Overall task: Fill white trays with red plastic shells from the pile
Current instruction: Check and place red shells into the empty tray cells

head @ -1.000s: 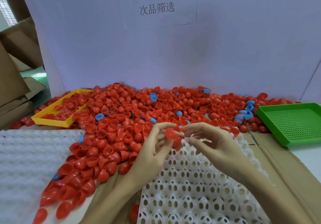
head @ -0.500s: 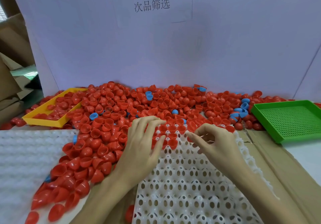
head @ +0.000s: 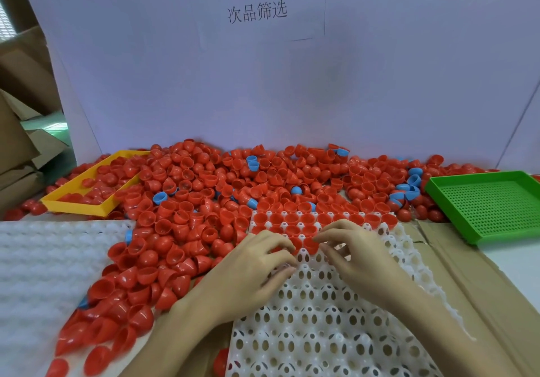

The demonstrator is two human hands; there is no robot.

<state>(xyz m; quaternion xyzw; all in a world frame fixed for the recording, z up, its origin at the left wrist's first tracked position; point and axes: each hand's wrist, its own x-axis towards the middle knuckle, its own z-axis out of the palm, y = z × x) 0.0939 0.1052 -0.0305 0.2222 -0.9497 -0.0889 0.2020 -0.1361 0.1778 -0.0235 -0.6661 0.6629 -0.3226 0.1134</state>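
Note:
A white tray with rows of round sockets lies in front of me. Red shells fill its two far rows. A big pile of red shells spreads behind and left of the tray. My left hand rests on the tray's left part, its bent fingertips pressing a red shell in the third row. My right hand reaches from the right, thumb and forefinger pinching the rim of the neighbouring red shell.
A second white tray lies at the left. A yellow tray sits partly buried in shells at the far left, a green perforated tray at the far right. Several blue caps are mixed in the pile. A white board stands behind.
Both hands came down from holding a shell in the air to the tray. They now work side by side at the third row, which has gained shells.

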